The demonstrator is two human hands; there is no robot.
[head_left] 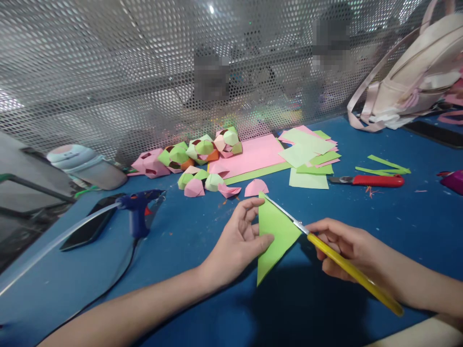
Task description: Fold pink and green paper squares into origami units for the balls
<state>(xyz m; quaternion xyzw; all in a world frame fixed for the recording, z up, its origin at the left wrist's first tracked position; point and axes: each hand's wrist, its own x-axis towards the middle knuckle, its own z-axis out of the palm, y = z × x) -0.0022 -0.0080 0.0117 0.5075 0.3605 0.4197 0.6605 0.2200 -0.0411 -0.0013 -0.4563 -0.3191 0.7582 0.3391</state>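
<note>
My left hand (249, 236) pinches a bright green triangle of paper (275, 229) along its left edge, thumb in front and fingers towards the top corner. In my right hand (343, 250) is a pair of scissors (336, 258) with yellow handles. Their metal blades lie along the upper right edge of the paper, tip near its top corner. Whether the blades are cutting through the edge cannot be made out. Just beyond the paper sits a small folded pink paper piece (256, 187), with several more pink and green folded pieces (194, 188) to its left.
Assembled paper shapes (173, 155) line the perforated metal screen (144, 72). Paper sheets (307, 147) and a red utility knife (378, 180) lie back right, near green strips (385, 168). A blue glue gun (137, 212) with its cord and a dark phone (92, 224) are left; a backpack (408, 72) stands right.
</note>
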